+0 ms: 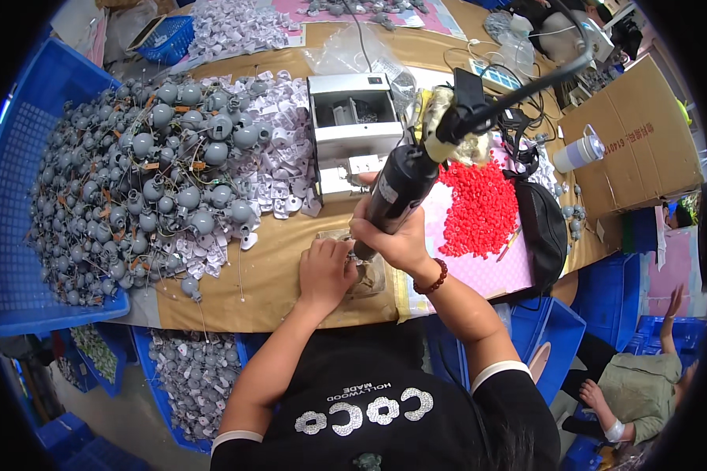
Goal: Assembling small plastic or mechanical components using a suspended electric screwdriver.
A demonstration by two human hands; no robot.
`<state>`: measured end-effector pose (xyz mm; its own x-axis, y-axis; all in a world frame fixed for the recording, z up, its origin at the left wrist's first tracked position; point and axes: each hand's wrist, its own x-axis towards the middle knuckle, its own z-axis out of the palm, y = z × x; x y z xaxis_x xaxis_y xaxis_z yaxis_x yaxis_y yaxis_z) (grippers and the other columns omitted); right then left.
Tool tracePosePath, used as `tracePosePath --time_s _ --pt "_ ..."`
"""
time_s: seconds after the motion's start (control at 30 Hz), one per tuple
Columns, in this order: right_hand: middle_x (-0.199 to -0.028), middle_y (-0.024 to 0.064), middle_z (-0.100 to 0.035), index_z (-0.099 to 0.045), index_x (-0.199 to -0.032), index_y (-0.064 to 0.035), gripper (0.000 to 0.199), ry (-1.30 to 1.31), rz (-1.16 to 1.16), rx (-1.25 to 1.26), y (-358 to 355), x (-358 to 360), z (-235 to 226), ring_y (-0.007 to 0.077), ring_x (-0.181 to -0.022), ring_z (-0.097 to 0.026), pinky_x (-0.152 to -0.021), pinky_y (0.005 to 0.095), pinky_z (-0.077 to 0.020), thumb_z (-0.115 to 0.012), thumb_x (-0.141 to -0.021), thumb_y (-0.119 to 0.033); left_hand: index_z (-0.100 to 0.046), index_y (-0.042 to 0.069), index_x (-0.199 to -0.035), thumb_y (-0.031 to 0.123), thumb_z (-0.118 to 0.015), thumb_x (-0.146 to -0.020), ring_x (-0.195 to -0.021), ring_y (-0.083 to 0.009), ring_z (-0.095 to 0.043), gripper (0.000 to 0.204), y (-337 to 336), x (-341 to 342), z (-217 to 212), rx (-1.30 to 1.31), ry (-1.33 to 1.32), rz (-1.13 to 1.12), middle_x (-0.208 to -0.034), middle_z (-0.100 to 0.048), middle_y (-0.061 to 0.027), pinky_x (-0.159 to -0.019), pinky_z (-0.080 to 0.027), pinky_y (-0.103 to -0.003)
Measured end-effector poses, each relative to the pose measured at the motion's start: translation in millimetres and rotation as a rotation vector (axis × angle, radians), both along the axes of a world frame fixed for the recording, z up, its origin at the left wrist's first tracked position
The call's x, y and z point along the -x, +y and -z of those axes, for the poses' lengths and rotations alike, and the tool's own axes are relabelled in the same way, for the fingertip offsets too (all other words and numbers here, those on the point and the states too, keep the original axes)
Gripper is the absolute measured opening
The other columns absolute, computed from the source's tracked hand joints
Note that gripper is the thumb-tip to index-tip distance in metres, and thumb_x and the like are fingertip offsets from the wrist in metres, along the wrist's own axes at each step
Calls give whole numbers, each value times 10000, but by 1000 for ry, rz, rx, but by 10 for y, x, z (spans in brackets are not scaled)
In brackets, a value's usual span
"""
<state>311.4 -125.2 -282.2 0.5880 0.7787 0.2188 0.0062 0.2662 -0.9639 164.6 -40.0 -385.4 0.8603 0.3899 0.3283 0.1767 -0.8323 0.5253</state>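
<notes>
Black electric screwdriver (pixel 401 192), probably rigid and cable-hung, right hand (pixel 397 239) clamped round its barrel near the table's front edge; left hand (pixel 326 271) fingers pinching a small grey part (pixel 359 275), likely light.

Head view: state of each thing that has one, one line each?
Electric screwdriver: gripped in right hand, tip down at the workpiece.
Small grey part: on the table, pinned under left hand.
Grey feeder box: top open.
Red caps: loose pile on the pink mat.
Grey wired parts: heaped loose on the table.
White cup: lying on its side.
</notes>
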Motion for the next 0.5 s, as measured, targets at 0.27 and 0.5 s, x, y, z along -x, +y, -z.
tracePosePath --time_s 0.27,0.5 --pt "-868 65 -675 -460 -1455 10 666 -71 -21 -58 -24 43 136 121 -777 -645 -717 281 -521 -706 -852 148 -644 125 -1128 148 -772 -752 -1050 -280 -602 398 -1 0 25 -8 -27 -10 -1027 -619 -39 -825 -479 -450" --pt "-885 64 -677 -515 -1271 -23 497 -248 -91 5 -150 66 319 127 -790 -642 -717 290 -525 -731 -838 89 -598 115 -1050 141 -770 -743 -1004 -309 -588 353 44 -9 -29 46 -26 35 -995 -589 -62 -791 -460 -460"
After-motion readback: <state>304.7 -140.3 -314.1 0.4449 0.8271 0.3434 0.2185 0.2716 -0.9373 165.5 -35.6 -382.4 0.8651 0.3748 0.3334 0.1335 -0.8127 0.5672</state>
